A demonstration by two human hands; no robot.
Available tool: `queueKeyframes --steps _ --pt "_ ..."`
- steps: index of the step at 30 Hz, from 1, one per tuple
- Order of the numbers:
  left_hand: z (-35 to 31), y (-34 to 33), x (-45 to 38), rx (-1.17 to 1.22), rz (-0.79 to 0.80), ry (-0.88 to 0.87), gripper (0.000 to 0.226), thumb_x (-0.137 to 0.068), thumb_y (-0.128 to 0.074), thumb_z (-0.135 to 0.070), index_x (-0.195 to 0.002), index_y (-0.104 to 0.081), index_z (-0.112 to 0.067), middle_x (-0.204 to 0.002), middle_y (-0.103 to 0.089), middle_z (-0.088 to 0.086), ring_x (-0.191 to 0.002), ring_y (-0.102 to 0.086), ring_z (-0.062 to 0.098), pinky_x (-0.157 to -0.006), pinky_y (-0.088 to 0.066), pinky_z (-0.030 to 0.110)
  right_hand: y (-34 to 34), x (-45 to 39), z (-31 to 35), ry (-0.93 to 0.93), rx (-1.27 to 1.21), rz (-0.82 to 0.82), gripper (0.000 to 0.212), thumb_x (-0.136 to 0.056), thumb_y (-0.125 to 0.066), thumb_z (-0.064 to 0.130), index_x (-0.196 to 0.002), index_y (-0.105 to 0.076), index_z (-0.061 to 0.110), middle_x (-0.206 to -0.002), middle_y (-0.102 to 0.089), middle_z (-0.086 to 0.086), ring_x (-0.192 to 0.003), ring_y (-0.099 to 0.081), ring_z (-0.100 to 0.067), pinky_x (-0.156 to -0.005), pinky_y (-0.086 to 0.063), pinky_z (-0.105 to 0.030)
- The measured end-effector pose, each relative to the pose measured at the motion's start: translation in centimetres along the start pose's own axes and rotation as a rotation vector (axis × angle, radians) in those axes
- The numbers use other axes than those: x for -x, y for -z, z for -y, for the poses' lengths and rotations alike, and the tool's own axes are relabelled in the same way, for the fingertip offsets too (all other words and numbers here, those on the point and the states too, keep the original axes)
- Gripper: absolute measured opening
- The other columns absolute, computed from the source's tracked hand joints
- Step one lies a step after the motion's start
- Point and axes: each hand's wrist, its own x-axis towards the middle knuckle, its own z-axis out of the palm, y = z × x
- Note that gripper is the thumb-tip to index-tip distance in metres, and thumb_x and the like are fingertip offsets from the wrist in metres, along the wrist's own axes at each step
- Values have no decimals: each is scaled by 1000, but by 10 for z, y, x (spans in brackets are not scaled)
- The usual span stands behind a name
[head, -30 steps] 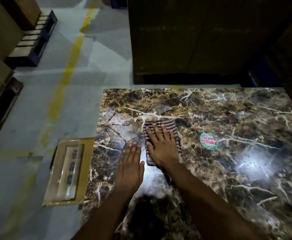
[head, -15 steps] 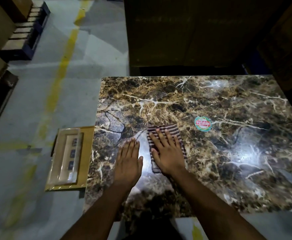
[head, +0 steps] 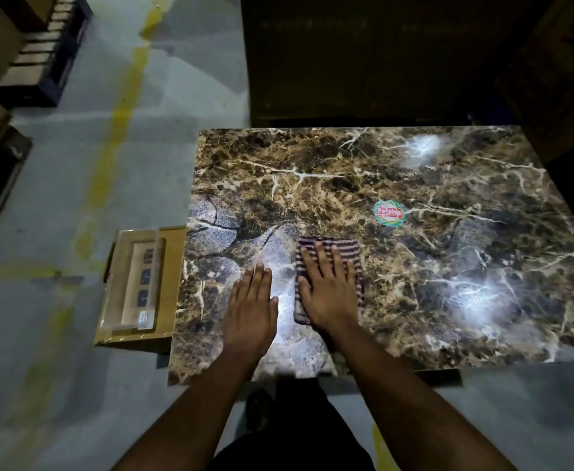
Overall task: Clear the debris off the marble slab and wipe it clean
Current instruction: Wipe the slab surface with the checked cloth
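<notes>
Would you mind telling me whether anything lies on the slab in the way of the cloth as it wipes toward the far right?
Only the round sticker, stuck flat ahead and right of the striped cloth under the right hand. Otherwise the marble slab shows no loose debris; the left hand rests beside the cloth.

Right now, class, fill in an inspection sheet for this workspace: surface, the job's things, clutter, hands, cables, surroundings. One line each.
Surface: brown veined marble slab, glossy, with bright light reflections; no loose debris seen.
Job's things: striped cloth lying flat on the slab near its front edge.
Clutter: round sticker on the slab beyond the cloth; nothing else seen.
Hands: right hand pressed flat on the cloth, fingers straight; left hand flat on bare marble beside it.
Cables: nothing seen.
Surroundings: cardboard box holding a clear-packed item on the floor left of the slab; yellow floor line; pallet far left; dark stacks behind.
</notes>
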Motion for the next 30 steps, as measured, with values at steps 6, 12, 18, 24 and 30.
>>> queueKeyframes --steps 6,12,18,24,30 --pt "-2 -6 22 34 -29 -15 56 -107 -33 -32 -160 -21 -19 -167 -18 0 -154 -15 20 -122 1 32 -6 47 -12 181 28 50 59 -104 -22 53 -161 -8 43 -171 -8 8 -158 -1 -21 -126 -3 -49" --pt "-3 -12 37 22 1 -34 58 -104 -27 -32 -159 -22 -16 -167 -18 4 -154 -15 24 -123 -11 42 -5 28 14 -6 -28 25 62 -102 -21 52 -161 -12 39 -171 -9 6 -158 -1 -26 -126 0 -52" --pt "-11 -13 39 -13 38 -33 62 -98 -47 -18 -157 -29 -18 -166 -23 5 -151 -19 27 -123 -15 50 -5 88 -22 97 15 62 61 -102 -19 54 -161 -10 42 -171 -8 8 -158 3 -21 -125 2 -47" --pt "-26 -15 32 22 48 -8 67 -88 -52 -1 -150 -40 -23 -163 -29 3 -148 -21 26 -120 -18 51 -6 71 -2 -11 -34 40 63 -101 -19 55 -161 -6 42 -171 -5 6 -158 3 -23 -126 -1 -51" --pt "-39 -17 9 8 -6 -17 54 -90 -58 -12 -142 -47 -23 -156 -40 3 -141 -35 27 -111 -32 48 2 69 -64 43 0 11 60 -103 -26 55 -160 -12 44 -170 -11 9 -158 -4 -22 -126 -5 -48"
